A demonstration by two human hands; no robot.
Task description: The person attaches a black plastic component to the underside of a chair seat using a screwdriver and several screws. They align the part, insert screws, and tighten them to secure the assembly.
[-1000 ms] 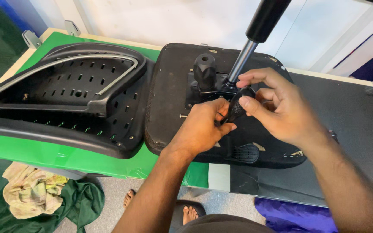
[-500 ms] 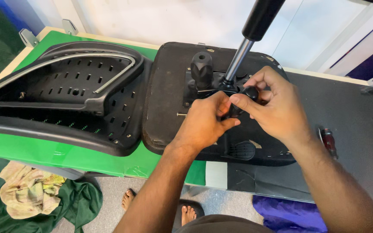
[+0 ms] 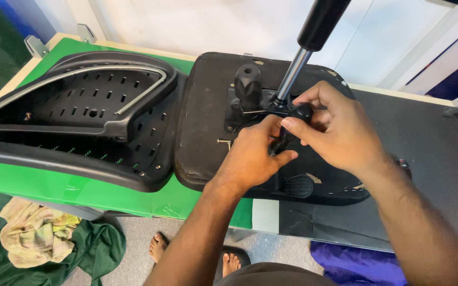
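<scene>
Both hands meet over an upturned black fabric chair seat (image 3: pixel 208 132) on the table. Left hand (image 3: pixel 253 156) and right hand (image 3: pixel 335 130) pinch a small black lever (image 3: pixel 299 114) beside the smooth metal gas cylinder (image 3: pixel 292 74). A perforated plastic backrest (image 3: pixel 80 116) lies alongside.

**Plastic, fabric and steel under you**

You see a matt black plastic backrest (image 3: pixel 80 122), a seat underside (image 3: pixel 202 127) in rough black fabric, a shiny smooth metal gas-lift rod (image 3: pixel 292 74), and glossy green sheeting on the tabletop (image 3: pixel 80 190).

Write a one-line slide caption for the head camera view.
Both hands, left and right, work a small black lever beside the metal post on an upturned chair seat.
</scene>
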